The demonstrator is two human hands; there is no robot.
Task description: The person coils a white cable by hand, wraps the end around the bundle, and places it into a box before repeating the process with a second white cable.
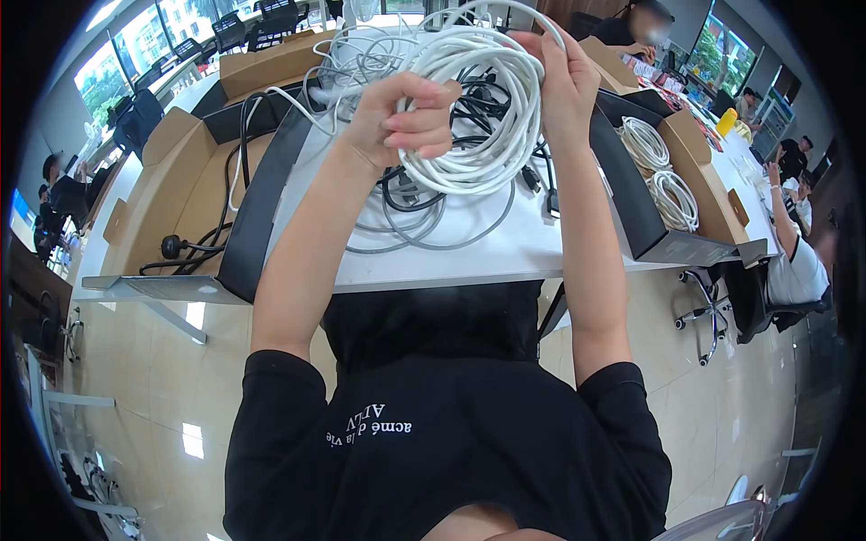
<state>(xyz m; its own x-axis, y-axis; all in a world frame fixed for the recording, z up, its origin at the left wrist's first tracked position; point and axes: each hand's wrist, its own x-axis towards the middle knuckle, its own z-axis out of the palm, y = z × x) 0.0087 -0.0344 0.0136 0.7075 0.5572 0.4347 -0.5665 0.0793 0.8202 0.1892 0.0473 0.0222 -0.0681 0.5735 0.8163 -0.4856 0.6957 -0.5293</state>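
Note:
A thick coil of white cable [478, 176] hangs in loops between my two hands, above the white table. Curled round the left side of the coil, my left hand [406, 117] grips it with bent fingers. My right hand [566, 81] holds the upper right of the loops, its fingers closed and partly hidden behind the cable. Beneath and behind the coil lie black cables [483, 104], some seen through its middle. A loose grey cable [433, 243] curves over the table below it, and a black plug end [552, 206] lies by my right forearm.
At the left stands an open cardboard box [180, 171] with black cables inside. Another open box [708, 180] at the right holds coiled white cables [675, 200]. Tangled pale cables [361, 59] cover the table's back. A person [631, 27] sits across; another person [798, 261] sits at right.

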